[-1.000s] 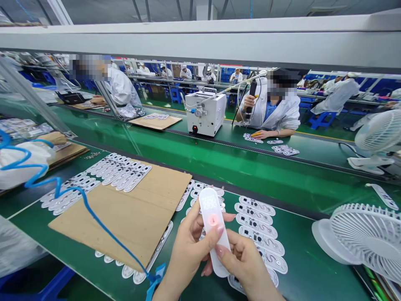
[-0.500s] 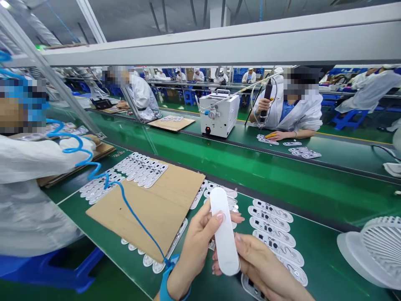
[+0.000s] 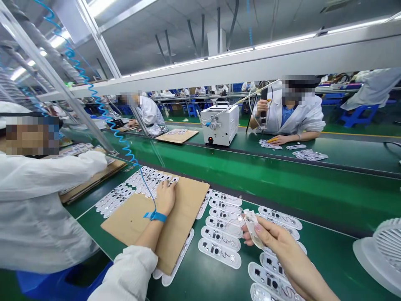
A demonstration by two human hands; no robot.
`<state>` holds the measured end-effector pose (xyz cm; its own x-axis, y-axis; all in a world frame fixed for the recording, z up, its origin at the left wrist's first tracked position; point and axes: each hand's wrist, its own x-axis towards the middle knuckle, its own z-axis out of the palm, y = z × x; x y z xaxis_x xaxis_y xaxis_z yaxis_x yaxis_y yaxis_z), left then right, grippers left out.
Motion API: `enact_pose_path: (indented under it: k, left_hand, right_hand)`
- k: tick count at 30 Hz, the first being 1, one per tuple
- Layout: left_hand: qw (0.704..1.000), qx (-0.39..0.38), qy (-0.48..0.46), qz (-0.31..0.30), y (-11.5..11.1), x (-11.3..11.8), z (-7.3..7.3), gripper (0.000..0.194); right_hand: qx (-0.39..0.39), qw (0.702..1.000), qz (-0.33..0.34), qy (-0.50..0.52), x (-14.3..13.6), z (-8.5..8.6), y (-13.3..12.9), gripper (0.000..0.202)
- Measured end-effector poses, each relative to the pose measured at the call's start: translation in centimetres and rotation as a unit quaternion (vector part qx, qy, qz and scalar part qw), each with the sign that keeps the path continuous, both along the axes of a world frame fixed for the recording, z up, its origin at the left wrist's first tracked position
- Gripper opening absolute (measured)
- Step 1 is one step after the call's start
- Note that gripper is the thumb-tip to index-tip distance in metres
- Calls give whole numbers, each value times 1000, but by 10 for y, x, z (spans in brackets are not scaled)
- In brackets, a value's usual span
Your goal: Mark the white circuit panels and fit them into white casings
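Observation:
My left hand, with a blue strap at its wrist, is on the near right end of a row of white oval panels on the cardboard sheet. Its fingertips touch a panel there; the thumb is hidden. In my right hand is a white panel, pinched between thumb and fingers and tilted, above the green table. Under and beside it lie two columns of similar panels showing black parts and thin wires.
A white fan stands at the right edge. A coiled blue cord hangs down to my wrist strap. A person in white sits at the left. Across the green belt are a white machine and another person.
My left hand has let go of the white panel and moved left and up onto the panels on the cardboard. My right hand now holds a panel alone, turned differently. The view has tilted up.

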<state>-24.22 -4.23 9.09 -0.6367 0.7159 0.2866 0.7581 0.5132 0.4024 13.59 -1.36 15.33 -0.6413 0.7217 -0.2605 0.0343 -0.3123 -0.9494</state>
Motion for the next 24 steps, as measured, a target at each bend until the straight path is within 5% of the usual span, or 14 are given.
enact_pose_path:
  k: [4,8,10,12,14,17,19,21,24]
  left_hand:
    - [999,-1,9,-44,6,27,-2,36]
    - [978,-28,-65,-196,-11,117,-15,33]
    - [942,-58,-113,-309,-35,175,-29,21]
    - [858,-117,-150,-476,-60,225,-49,46]
    - [836,-159,-134,-508,-78,256,-69,61]
    - [850,-180,-104,-485,-91,270,-89,42]
    - [861,-170,-113,-466,-94,267,-90,25]
    - [855,-172,-202,-445,-95,260,-80,24]
    - [804,-152,-438,-372,-90,250,-44,39]
  right_hand:
    - [13,1000,-26,6,13,11,5,46]
    - [19,996,-78,39,25,17,11,44]
    - [14,992,-113,48,31,18,13,45]
    - [7,989,-141,44,36,18,15,48]
    - [4,988,-151,31,40,17,16,50]
    - [5,990,-139,21,42,16,15,50]
    - [8,992,-123,16,42,15,15,51]
    - [16,993,-116,9,41,16,14,52]
    - [39,990,-135,16,38,17,14,50]
